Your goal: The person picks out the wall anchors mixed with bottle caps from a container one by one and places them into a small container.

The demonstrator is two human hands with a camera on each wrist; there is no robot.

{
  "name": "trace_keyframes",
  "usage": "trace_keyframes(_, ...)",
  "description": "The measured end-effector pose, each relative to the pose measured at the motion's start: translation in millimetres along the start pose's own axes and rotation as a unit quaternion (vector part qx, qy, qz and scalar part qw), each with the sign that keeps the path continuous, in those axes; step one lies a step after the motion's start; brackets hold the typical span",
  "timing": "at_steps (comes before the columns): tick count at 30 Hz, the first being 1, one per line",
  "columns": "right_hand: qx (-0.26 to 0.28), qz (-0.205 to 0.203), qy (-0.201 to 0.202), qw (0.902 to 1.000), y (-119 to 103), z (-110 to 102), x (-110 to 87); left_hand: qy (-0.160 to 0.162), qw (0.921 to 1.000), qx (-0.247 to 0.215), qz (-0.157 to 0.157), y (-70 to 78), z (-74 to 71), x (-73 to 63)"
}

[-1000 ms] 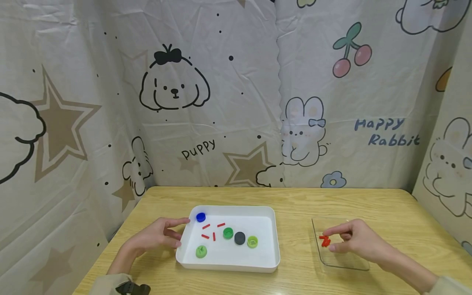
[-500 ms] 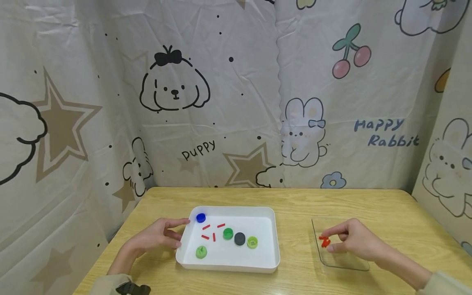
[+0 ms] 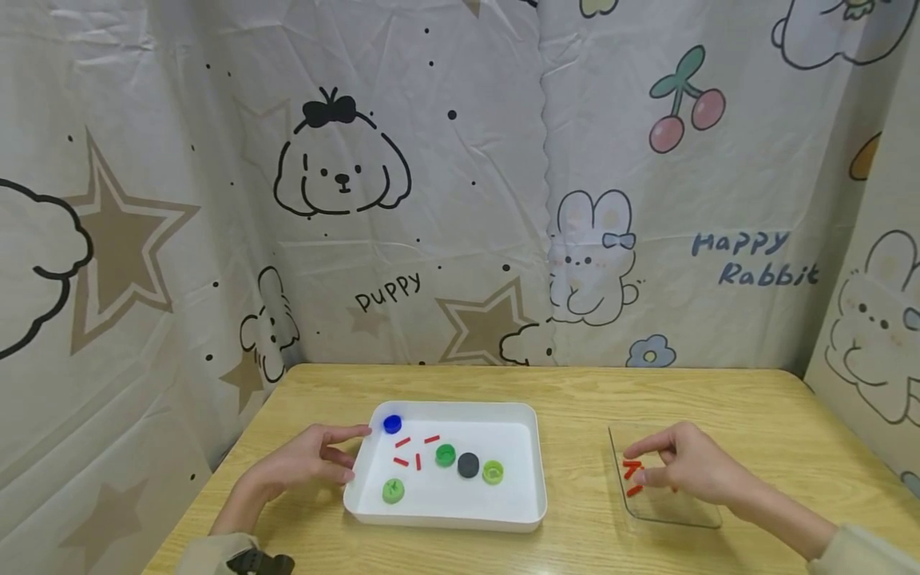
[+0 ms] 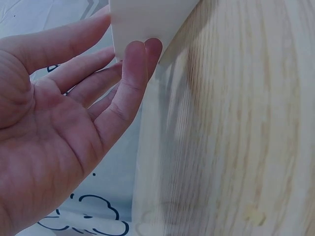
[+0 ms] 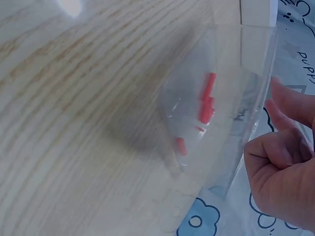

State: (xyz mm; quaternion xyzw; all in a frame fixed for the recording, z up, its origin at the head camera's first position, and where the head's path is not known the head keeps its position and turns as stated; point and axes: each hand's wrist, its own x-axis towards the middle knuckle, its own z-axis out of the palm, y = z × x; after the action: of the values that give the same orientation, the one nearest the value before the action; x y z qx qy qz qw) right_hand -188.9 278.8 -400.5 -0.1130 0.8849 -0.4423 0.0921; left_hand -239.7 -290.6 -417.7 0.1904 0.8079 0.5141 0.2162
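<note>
Since 0.5s ago: red sticks [image 3: 634, 491] have spread. Clump's broken up; 1 now lies off on its own, partly hidden by R hand [image 3: 695, 469]. R hand barely shifted; white tray [image 3: 503, 507] + L hand [image 3: 305, 455] look the same.

Status: those sticks sit in the clear box [image 3: 679, 513]. R thumb + index straddle the main group w/ tips apart, nothing visibly pinched, other fingers curled in. L hand relaxed, fingertips touching tray's L end, not clenched.

Risks, IMO:
- Some sticks lie touching or overlapped nr box's L wall, so a pinch could bring up 2, or jam one vs the wall where tips can't get round it.
- R fingers are v. close to that wall; knocking the rim could slide the box, no hand bracing it.
- Sticks are thin, prob slick: off-centre grip → stick rolls out, maybe lands btwn box and tray.
- Tray's only steadied at one end; a bump could swing it + scatter the 4 loose red bars [image 3: 401, 461] or blue cap [image 3: 391, 424].
</note>
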Motion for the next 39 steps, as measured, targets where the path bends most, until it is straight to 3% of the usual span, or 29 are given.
trace_keyframes(10,-0.044,-0.026,0.019,0.9985,-32,-1,10.6,-0.003,0.9999,-0.013,0.008,-0.1,1.3,-1.6)
trace_keyframes(17,-0.054,-0.070,0.001,0.9961,-56,8,24.4,-0.002,1.0000,-0.006,0.003,-1.1,0.0,-0.8)
trace_keyframes(25,-0.056,-0.111,-0.039,0.9915,-84,30,42.5,0.000,1.0000,-0.005,-0.002,-1.0,-0.4,0.6)
trace_keyframes(39,-0.110,-0.154,-0.047,0.9807,-121,77,79.5,0.001,1.0000,-0.002,-0.005,1.1,-0.9,-1.6)
